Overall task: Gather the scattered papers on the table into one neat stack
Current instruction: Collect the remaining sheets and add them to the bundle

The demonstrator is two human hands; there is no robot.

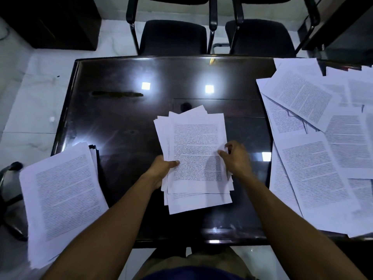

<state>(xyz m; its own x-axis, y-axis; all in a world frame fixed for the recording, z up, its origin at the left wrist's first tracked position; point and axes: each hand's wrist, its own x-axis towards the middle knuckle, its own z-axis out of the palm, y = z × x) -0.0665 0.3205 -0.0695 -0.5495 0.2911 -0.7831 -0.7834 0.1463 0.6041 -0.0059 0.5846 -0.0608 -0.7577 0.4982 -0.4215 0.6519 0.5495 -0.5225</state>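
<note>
Between both hands, above the middle of the dark glossy table [121, 122]: an uneven bundle of papers [196, 158], printed text facing up, corners fanned out at the far end and lower sheets sticking out at the near edge. Left hand [161, 168] gripping the bundle's left edge, thumb on top of the page, fingers hidden underneath. Right hand [236, 156] at the right edge, thumb and forefinger pinching the top sheets, remaining fingers curled and partly hidden behind the paper. Impossible to tell whether the bundle rests on the table or hangs just above it.

On the right: scattered sheets [314, 138] overlapping at many angles, spreading past the table edge and cut off by the frame, so their full extent unknown. Text too small to read. Something red [349, 68] peeking out beyond the far sheets, mostly covered and unidentifiable.

At the near left corner: a squarer pile of papers [62, 199], overhanging the table edge, lower part cut by the forearm. Dark object [93, 147] at its far corner, mostly hidden.

Beyond the far edge: two black chairs [173, 37], backs cropped at the top. Ceiling lights mirrored as bright squares in the tabletop, washing out part of the surface.
</note>
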